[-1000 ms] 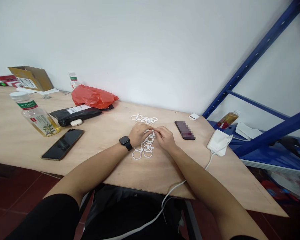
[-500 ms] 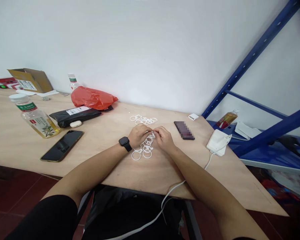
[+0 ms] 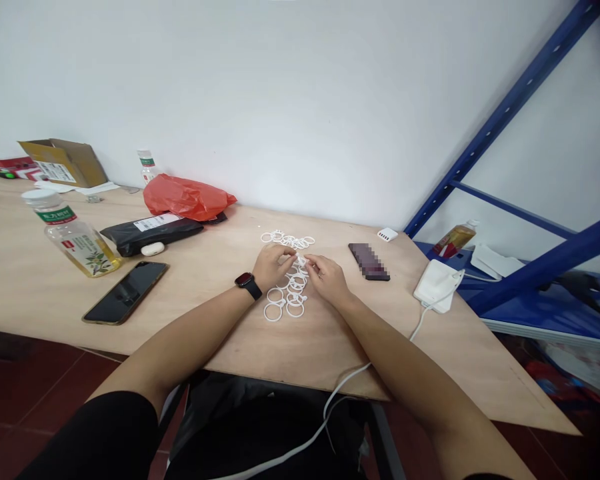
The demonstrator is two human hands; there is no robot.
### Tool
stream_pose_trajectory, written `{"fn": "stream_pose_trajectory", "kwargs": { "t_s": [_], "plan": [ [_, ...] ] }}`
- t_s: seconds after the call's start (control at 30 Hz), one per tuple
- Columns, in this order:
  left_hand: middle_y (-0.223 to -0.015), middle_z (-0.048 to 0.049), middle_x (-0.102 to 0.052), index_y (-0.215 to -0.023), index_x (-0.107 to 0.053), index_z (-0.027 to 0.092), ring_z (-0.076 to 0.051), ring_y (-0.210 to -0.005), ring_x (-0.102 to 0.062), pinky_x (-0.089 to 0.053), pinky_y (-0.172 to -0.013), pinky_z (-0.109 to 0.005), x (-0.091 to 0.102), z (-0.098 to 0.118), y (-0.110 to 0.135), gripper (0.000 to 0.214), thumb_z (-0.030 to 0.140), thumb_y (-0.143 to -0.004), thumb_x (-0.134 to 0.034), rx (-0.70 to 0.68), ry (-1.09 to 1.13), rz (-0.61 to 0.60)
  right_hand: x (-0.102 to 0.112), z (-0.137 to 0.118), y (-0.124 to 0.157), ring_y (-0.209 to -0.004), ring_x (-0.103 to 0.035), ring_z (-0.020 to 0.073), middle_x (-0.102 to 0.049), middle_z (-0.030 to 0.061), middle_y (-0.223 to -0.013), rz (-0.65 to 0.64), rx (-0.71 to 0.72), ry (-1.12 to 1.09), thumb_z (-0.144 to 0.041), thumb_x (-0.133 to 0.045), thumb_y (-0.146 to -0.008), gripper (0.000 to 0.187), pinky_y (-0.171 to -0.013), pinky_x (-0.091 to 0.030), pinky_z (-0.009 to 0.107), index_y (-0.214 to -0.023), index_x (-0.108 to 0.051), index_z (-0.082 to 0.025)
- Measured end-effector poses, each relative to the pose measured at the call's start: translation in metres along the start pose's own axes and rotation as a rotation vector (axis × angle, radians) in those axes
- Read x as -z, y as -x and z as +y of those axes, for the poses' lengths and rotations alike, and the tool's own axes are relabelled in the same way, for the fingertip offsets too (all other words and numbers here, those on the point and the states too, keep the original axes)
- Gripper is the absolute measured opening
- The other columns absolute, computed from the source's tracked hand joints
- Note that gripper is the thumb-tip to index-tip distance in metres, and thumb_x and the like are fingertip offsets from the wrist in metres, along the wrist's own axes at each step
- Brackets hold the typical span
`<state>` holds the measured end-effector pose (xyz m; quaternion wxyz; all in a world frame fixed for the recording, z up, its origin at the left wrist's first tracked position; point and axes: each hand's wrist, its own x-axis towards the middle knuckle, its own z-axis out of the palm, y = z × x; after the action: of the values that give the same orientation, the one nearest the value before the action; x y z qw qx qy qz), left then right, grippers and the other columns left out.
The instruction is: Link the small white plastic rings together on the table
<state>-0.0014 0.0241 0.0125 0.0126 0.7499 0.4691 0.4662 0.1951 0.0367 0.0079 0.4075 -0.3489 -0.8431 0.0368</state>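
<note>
White rings (image 3: 285,300) are laid in a bunch near the middle of the table (image 3: 325,340), a little toward its back edge. Their far end is pinched by the left hand (image 3: 274,263) and the right hand (image 3: 329,279), both closed narrowly on it (fingertips almost meeting). Loose rings (image 3: 289,239) are seen just behind the hands. A phone (image 3: 369,260) is lying toward the right edge, and a bottle (image 3: 75,237) toward the left.
</note>
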Motion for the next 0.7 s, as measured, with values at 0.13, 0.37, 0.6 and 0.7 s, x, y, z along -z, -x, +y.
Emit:
{"fn": "stream_pose_trajectory", "kwargs": {
  "t_s": [0.13,0.37,0.6,0.7],
  "plan": [
    [-0.092,-0.0041,-0.072,-0.088,-0.067,0.02,-0.019,-0.093,-0.062,-0.047,-0.09,-0.035,-0.003,-0.008,-0.003,0.014,0.029,-0.09,-0.057,0.026,-0.024,-0.017,-0.001,0.003,0.0,-0.082,-0.066,0.0202,-0.072,0.0054,-0.094,-0.006,-0.02,0.009,-0.025,-0.051,-0.093,0.025,-0.08,-0.051,0.034,-0.113,-0.064,-0.021],
    [-0.121,-0.006,-0.066,-0.104,-0.069,0.024,-0.026,-0.116,-0.053,-0.035,-0.102,-0.045,-0.003,-0.024,-0.006,0.025,0.036,-0.091,-0.052,0.228,-0.238,-0.171,-0.001,0.006,-0.002,-0.09,-0.064,0.0217,-0.07,0.0077,-0.101,-0.072,-0.014,0.028,-0.024,-0.055,-0.09,0.023,-0.085,-0.05,0.037,-0.11,-0.066,-0.021],
    [-0.148,-0.0096,-0.044,-0.124,-0.062,0.028,-0.038,-0.136,-0.031,-0.023,-0.105,-0.06,-0.004,-0.045,-0.005,0.041,0.049,-0.092,-0.044,0.341,-0.429,-0.354,-0.002,0.009,-0.003,-0.1,-0.062,0.0237,-0.068,0.0087,-0.107,-0.12,0.009,0.019,-0.025,-0.056,-0.091,0.021,-0.09,-0.05,0.04,-0.109,-0.066,-0.022],
    [-0.137,-0.0111,-0.055,-0.11,-0.068,0.026,-0.037,-0.13,-0.039,-0.024,-0.104,-0.059,-0.005,-0.047,-0.004,0.036,0.048,-0.09,-0.047,0.351,-0.441,-0.348,-0.003,0.012,-0.003,-0.103,-0.061,0.0247,-0.067,0.0096,-0.109,-0.148,0.002,0.032,-0.026,-0.056,-0.091,0.022,-0.093,-0.049,0.042,-0.109,-0.066,-0.021]
  ]
}}
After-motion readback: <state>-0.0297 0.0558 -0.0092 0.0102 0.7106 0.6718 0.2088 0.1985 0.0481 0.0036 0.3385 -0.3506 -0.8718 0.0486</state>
